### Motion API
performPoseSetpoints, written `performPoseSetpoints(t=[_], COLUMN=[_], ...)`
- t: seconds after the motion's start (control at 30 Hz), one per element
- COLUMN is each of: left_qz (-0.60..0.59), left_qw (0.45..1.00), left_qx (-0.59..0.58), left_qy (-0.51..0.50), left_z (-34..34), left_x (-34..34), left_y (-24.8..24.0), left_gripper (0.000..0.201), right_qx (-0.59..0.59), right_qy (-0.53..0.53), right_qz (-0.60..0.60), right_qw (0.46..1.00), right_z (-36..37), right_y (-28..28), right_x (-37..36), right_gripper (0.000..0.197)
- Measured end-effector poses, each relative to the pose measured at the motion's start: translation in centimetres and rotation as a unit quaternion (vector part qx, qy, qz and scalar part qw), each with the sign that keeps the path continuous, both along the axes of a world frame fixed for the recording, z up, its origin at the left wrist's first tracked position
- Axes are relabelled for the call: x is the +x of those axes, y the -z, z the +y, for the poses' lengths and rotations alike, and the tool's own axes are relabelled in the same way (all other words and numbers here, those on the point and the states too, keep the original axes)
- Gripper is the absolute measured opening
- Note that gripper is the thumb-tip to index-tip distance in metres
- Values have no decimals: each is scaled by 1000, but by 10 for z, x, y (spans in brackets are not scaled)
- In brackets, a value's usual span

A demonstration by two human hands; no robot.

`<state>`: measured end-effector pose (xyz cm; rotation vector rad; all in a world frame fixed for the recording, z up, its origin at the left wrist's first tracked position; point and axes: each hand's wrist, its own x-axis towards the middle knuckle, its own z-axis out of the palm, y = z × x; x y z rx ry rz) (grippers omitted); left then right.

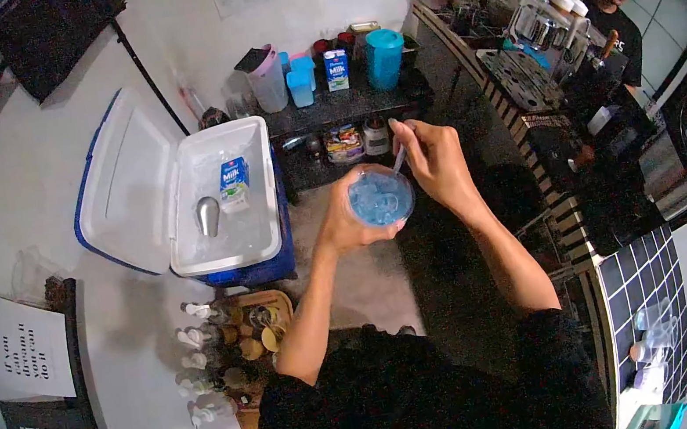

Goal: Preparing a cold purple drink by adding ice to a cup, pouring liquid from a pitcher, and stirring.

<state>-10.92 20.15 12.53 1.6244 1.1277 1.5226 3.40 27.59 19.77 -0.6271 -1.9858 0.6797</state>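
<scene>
My left hand (339, 219) is wrapped round a clear cup (380, 200) of blue drink with ice, held up in front of me. In a pinch of fingers and thumb, my right hand (441, 169) holds the upper end of a thin, pale spoon or stirrer (400, 158). Its lower end reaches the cup, and I cannot tell its exact kind. Left of the cup stands a lidded cooler (264, 157), its lid raised. Inside, a blue and white milk carton (234, 185) and a metal ice scoop (207, 217) lie on ice.
Ahead, a dark shelf (328, 111) bears a milk carton (336, 70), plastic cups and a teal pitcher (385, 59). Pump bottles (196, 359) stand by a wooden tray (282, 302) at lower left. A long counter (569, 207) runs along the right; a person (619, 22) in a cap is behind it.
</scene>
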Motion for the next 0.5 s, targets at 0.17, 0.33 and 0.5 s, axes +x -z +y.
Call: performPoseSetpoints(t=[0.17, 0.33, 0.5], left_qz=[-8, -9, -6], left_qw=[1000, 999, 1000], left_qx=[-25, 30, -13], left_qy=[14, -12, 10], left_z=[-1, -2, 1], left_x=[1, 0, 1], left_y=[1, 8, 8], left_gripper=[67, 67, 67], right_qx=[17, -33, -38], right_qy=[3, 19, 18], right_qz=[-39, -47, -32], right_qw=[999, 998, 999], right_z=[-1, -1, -3], right_y=[6, -1, 1], right_x=[0, 0, -1], right_gripper=[38, 24, 39])
